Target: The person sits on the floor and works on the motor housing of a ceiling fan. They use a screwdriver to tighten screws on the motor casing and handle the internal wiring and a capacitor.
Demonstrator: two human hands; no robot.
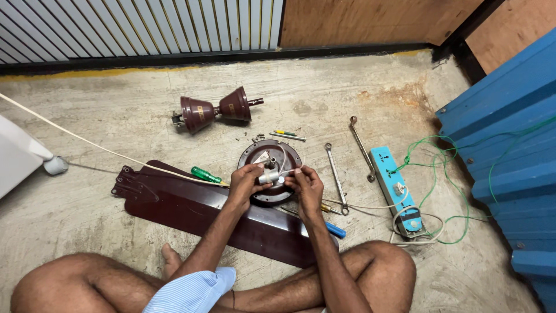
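In the head view, a round dark fan motor housing is seen lying flat on the concrete floor, just in front of the crossed legs. A short grey metal shaft is held over its middle. The left hand is closed around the shaft's left end, fingers curled narrow about it. The right hand is set at the shaft's right end, fingertips pinched on a small pale piece there; what that piece is cannot be told.

A maroon fan blade is laid under the forearms, touching the housing's near side. A green-handled screwdriver is placed on the blade's upper edge, just left of the left hand. Two spanners are spread to the right of the housing, and a blue extension board with green wire is found beyond them. Two maroon cone covers on a rod are lying farther off, well apart from the hands.
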